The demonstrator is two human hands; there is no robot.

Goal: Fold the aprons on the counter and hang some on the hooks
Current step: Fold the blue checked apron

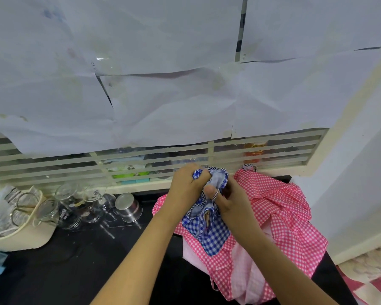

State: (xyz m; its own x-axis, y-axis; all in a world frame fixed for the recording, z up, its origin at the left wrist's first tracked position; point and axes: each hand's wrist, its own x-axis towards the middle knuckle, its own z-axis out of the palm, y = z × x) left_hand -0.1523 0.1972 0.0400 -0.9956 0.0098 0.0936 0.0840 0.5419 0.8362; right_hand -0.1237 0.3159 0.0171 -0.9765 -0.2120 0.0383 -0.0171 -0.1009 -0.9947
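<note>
Both hands work at one bunched end of a blue checked apron [211, 236], toward the far right part of the dark worktop [75, 260]. The left hand [186, 186] has its fingers curled round a crumpled wad of the cloth, a full grip. The right hand [229, 208], just beside it and slightly nearer the front edge, pinches the same bundle, with a striped tie [216, 193] looped across its thumb. So each grip is closed on fabric, and the two nearly touch.

From the grips the blue apron trails toward the near edge, its long axis running roughly from far edge to near edge. Its free lower part lies on a pink checked apron [284, 216], which spreads over the right end of the worktop and drapes past the near edge.

That is what the coming move appears to turn on. All the loose length lies on the near side of the hands, and both hold the same end. To open the cloth flat for folding, the hands would likely need to part along the top hem. Neither is clearly nearer the free end.

No hooks show in this view. Several glasses [92, 201] and a steel cup [128, 205] stand well apart, toward the far left.
</note>
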